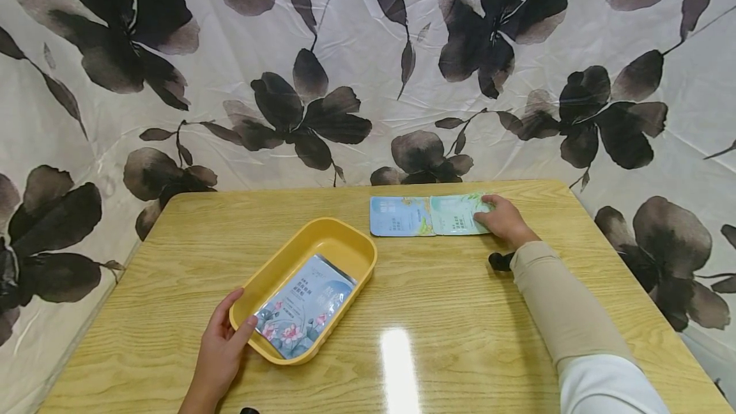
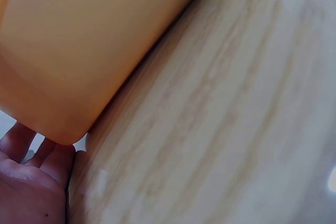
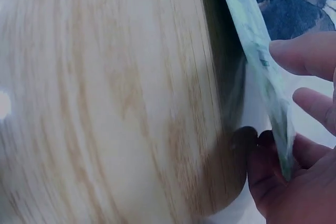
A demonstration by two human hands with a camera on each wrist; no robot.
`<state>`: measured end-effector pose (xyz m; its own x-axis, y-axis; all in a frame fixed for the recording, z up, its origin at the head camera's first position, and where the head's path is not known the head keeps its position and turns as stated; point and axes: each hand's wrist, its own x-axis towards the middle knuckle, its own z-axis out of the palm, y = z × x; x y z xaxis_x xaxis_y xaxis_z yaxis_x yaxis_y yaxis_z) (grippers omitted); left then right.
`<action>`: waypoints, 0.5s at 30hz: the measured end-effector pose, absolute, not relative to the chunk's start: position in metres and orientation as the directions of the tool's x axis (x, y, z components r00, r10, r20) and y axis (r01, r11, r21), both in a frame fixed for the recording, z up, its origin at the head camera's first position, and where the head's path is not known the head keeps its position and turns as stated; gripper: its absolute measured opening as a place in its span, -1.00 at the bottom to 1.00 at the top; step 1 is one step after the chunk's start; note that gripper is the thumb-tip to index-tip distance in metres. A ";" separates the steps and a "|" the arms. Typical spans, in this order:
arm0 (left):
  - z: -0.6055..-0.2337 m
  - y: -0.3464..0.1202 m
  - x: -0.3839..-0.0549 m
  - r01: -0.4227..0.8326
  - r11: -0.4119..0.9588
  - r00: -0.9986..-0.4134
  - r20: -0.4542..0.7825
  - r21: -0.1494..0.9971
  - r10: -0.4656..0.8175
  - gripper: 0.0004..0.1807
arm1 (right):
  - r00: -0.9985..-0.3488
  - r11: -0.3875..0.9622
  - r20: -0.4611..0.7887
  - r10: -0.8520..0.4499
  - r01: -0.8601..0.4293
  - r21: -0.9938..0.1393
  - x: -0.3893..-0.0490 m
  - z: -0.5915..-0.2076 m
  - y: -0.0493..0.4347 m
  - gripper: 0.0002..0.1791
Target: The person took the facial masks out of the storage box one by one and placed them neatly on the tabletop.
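Observation:
My left hand [image 1: 221, 340] grips the near left end of a yellow plastic basin [image 1: 339, 227], thumb over the rim. In the left wrist view its fingers [image 2: 55, 158] lie against the basin's outer wall [image 2: 89, 45]. Inside the basin lies a blue sachet with pink lotus flowers [image 1: 307, 305]. At the back of the table, my right hand [image 1: 508, 219] pinches the right edge of a pale green sachet [image 1: 454, 216]. The right wrist view shows that sachet [image 3: 260, 66] edge-on, raised at the fingers. A blue sachet with yellow flowers [image 1: 398, 216] adjoins its left edge.
The wood-grain table [image 1: 460, 337] has rounded back corners and a bright light reflection near the front. A floral cloth [image 1: 345, 37] hangs behind it. A black object [image 1: 500, 262] shows at the right sleeve's cuff.

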<state>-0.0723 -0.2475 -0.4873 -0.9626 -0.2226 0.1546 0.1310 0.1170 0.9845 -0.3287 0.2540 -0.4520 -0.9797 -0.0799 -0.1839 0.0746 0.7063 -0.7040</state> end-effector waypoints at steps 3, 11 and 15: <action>-0.486 -0.248 -0.073 0.122 0.124 -0.964 0.147 0.985 -0.223 -0.43 | -0.977 0.722 -0.195 -0.082 0.076 -0.688 -0.328 -0.450 0.254 -0.29; -0.483 -0.247 -0.074 0.099 0.137 -0.969 0.126 0.986 -0.213 -0.41 | -0.975 0.729 -0.194 -0.109 0.054 -0.682 -0.327 -0.448 0.258 -0.23; -0.482 -0.247 -0.074 0.097 0.135 -0.969 0.124 0.986 -0.212 -0.41 | -0.982 0.708 -0.165 -0.092 0.052 -0.704 -0.326 -0.449 0.258 -0.25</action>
